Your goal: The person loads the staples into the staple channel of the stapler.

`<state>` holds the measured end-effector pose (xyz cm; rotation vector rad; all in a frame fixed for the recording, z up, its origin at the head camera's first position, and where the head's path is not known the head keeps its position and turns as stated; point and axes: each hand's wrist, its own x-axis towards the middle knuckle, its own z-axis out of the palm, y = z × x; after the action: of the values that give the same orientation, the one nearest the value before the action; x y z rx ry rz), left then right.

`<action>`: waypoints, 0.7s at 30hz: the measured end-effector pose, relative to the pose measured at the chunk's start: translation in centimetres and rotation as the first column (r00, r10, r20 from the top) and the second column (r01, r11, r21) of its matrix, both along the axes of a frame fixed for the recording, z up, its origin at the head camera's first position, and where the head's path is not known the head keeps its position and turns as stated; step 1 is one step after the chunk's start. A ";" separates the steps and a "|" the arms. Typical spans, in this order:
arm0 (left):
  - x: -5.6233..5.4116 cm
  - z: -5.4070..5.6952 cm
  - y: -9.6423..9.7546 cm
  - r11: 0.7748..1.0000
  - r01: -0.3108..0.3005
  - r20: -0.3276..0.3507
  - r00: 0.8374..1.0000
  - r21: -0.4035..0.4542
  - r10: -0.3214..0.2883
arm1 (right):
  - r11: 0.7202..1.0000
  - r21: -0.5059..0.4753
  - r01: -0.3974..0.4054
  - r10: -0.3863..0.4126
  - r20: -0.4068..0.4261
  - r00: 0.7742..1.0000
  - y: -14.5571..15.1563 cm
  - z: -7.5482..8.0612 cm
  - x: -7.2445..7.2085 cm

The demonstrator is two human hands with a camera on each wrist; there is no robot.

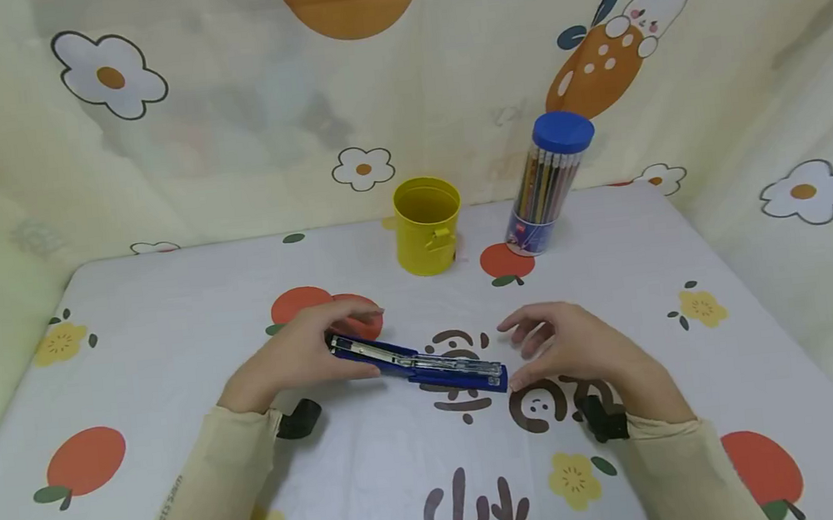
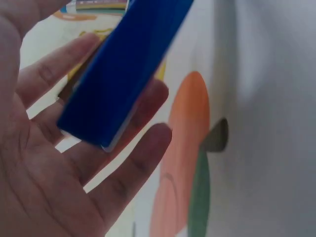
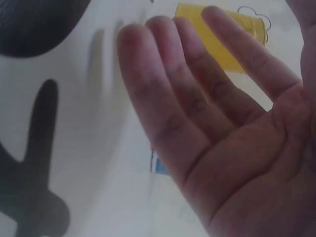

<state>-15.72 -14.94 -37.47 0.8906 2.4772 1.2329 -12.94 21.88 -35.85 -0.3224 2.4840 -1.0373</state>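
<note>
A blue stapler (image 1: 442,368) is opened out nearly flat, its metal rail showing along the top in the head view. My left hand (image 1: 308,350) holds its left end, between thumb and fingers. From the left wrist, the stapler's smooth blue body (image 2: 116,79) slants across the fingers of the left hand (image 2: 64,148). At the stapler's right end is my right hand (image 1: 579,345), its thumb tip close beside the blue corner. In the right wrist view the right hand (image 3: 217,128) has its palm bare and its fingers extended, with nothing in them.
A yellow metal bucket-shaped cup (image 1: 426,246) stands at the back of the table. To its right is a clear tube of pencils (image 1: 544,181) with a blue lid, leaning to the right in this view. Behind them hangs a printed curtain (image 1: 242,168). A patterned cloth (image 1: 166,317) covers the table.
</note>
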 end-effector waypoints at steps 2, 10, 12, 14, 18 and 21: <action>-0.2 -0.2 -0.2 1.000 0.000 0.029 1.000 0.005 0.000 | 1.000 -0.010 -0.007 0.007 0.009 1.000 0.2 -0.2 -0.1; -0.3 -0.8 -0.7 1.000 -0.014 0.078 0.997 -0.027 0.017 | 0.997 -0.048 -0.065 0.067 0.046 0.997 0.8 -1.0 -0.3; -0.3 -0.8 -0.7 1.000 -0.015 0.092 0.996 -0.022 0.016 | 0.995 -0.057 -0.083 0.085 0.044 0.995 0.9 -1.3 -0.3; -0.4 -0.8 -0.7 1.000 -0.014 0.103 0.995 -0.016 0.015 | 0.993 -0.066 -0.096 0.099 0.044 0.994 1.1 -1.4 -0.4; -0.4 -0.8 -0.6 1.000 -0.015 0.111 0.994 -0.009 0.016 | 0.995 -0.057 -0.088 0.091 0.053 0.994 1.3 -1.6 -0.5; -0.4 -0.9 -0.6 1.000 -0.018 0.112 0.994 -0.004 0.018 | 0.997 -0.020 -0.071 0.072 0.060 0.996 1.3 -1.6 -0.4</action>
<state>-16.09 -15.55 -38.34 0.7773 2.4036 1.2488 -13.33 23.19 -37.42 -0.3770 2.3933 -1.0251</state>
